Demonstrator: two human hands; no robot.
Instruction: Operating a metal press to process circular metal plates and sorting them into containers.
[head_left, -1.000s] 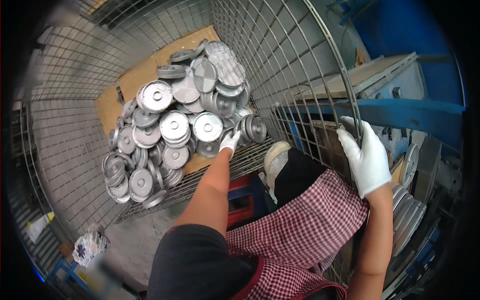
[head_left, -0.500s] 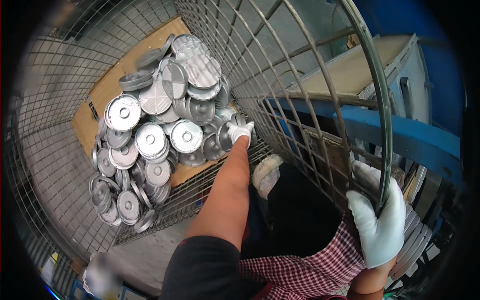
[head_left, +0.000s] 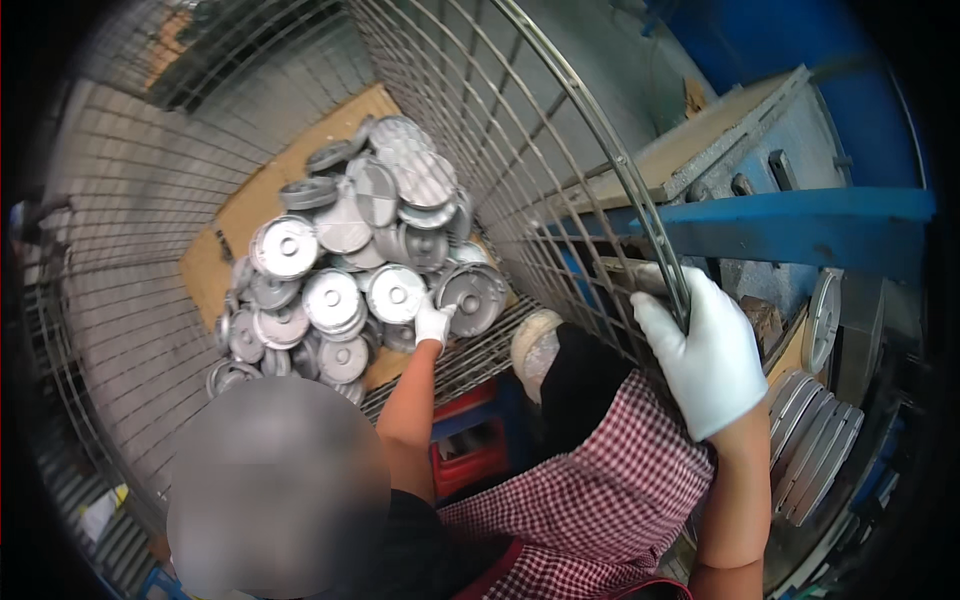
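Metal disc (head_left: 475, 299) is facing up toward the camera, evenly round, at the near right edge of the disc pile (head_left: 332, 301), the left hand (head_left: 433, 324) clamping its left rim, the right hand (head_left: 712, 350) clasping the wire cage's top rail (head_left: 626, 166).

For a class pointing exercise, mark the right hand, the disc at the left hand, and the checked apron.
Right hand (head_left: 712, 352): head view, its gloved middle.
Disc (head_left: 474, 300): head view, middle of its face.
Checked apron (head_left: 590, 460): head view, mid-cloth.
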